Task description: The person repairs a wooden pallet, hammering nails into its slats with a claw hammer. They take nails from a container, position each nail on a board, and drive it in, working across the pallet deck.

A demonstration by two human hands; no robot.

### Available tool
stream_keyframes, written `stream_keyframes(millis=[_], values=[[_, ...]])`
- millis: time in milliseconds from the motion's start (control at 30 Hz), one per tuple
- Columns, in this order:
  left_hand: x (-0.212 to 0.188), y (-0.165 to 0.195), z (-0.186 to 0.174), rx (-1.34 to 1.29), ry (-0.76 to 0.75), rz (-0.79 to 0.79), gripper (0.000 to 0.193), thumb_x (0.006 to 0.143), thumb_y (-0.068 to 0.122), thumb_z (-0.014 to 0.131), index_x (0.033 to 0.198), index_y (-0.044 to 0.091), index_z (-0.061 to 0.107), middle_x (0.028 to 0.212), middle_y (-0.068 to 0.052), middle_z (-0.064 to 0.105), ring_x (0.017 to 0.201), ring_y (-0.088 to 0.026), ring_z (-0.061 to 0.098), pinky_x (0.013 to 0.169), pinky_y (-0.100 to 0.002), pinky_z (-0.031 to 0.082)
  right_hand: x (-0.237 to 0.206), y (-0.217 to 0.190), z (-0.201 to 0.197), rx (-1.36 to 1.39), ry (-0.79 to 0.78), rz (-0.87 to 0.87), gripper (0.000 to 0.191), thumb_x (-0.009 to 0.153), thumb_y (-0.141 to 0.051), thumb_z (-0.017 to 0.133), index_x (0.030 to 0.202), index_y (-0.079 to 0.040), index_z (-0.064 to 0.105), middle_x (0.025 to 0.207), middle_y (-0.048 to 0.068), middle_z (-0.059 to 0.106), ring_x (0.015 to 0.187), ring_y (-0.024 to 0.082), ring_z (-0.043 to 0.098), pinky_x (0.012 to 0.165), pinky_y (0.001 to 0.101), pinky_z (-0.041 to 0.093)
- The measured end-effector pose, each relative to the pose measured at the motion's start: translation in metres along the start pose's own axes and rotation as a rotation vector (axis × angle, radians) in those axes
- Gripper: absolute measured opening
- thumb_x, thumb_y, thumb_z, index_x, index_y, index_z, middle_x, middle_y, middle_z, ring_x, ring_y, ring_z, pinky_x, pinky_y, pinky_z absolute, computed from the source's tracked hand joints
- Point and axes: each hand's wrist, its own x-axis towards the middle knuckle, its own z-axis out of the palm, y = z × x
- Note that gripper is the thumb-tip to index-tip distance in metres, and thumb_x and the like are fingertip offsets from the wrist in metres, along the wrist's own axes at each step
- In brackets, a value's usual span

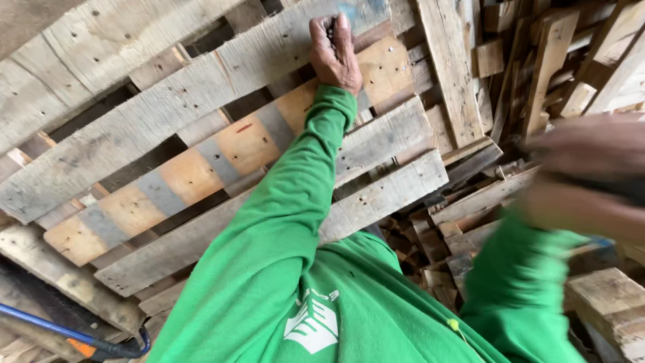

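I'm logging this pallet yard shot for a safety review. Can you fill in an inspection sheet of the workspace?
Surface: wooden pallet, weathered slats, nail holes, orange and grey painted bands.
Job's things: small dark items, probably nails, pinched in left hand against a slat.
Clutter: loose wood offcuts below; stacked boards behind.
Grippers: left hand pressed on pallet; right hand blurred, gripping something dark.
Cables: blue and black tool or hose, lower left.
Surroundings: green sleeves; more timber.

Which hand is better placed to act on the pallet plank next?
Left, probably. The left hand rests on the grey plank, fingers pinching a small dark item against it; the right hand is blurred, away from the plank, gripping a dark object.
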Motion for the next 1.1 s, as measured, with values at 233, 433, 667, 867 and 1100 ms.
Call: stream_keyframes(millis=[233,433,667,867,1100], values=[[0.017,0.012,0.000,-0.090,0.014,-0.044,0.022,0.106,0.027,0.061,0.098,0.007,0.058,0.078,0.003,0.055,0.067,-0.007,0.048,0.057,-0.028,0.045,-0.125,0.066,0.011,-0.167,-0.258,1.075,0.030,0.103,-0.039,0.059,0.098,-0.009,0.060,0.064,-0.004,0.052,0.050,0.007,0.045,0.044,0.0242,0.037],[0.039,0.051,-0.027,-0.495,-0.179,-0.481,0.022,0.096,0.031,0.068,0.096,0.009,0.068,0.077,0.000,0.063,0.053,-0.006,0.046,0.039,-0.023,0.034,-0.091,0.091,0.015,-0.006,-0.336,0.622,0.037,0.109,-0.044,0.057,0.102,-0.008,0.056,0.072,-0.002,0.057,0.057,0.008,0.052,0.051,0.0258,0.044],[0.063,0.066,-0.039,-0.255,-0.336,-0.432,0.026,0.101,0.029,0.074,0.106,0.004,0.077,0.077,0.003,0.059,0.058,-0.003,0.042,0.044,-0.022,0.032,-0.039,0.123,0.036,-0.311,-0.571,0.940,0.043,0.105,-0.049,0.057,0.101,-0.006,0.060,0.070,-0.001,0.055,0.055,0.007,0.048,0.046,0.0253,0.041],[0.093,0.044,-0.006,-0.053,-0.359,0.065,0.018,0.106,0.023,0.069,0.114,0.008,0.075,0.097,-0.001,0.071,0.088,-0.010,0.064,0.084,-0.030,0.060,-0.035,0.091,0.019,-0.055,-0.438,0.669,0.046,0.106,-0.052,0.056,0.099,-0.006,0.060,0.069,0.000,0.060,0.052,0.007,0.052,0.044,0.0236,0.044],[0.094,0.033,-0.005,0.250,-0.239,0.298,0.025,0.107,0.024,0.066,0.119,0.002,0.065,0.102,-0.005,0.076,0.091,-0.013,0.069,0.085,-0.032,0.058,-0.005,0.129,0.035,-0.467,-0.767,0.641,0.046,0.108,-0.047,0.061,0.094,-0.003,0.059,0.063,0.004,0.054,0.054,0.012,0.050,0.051,0.0261,0.040]])
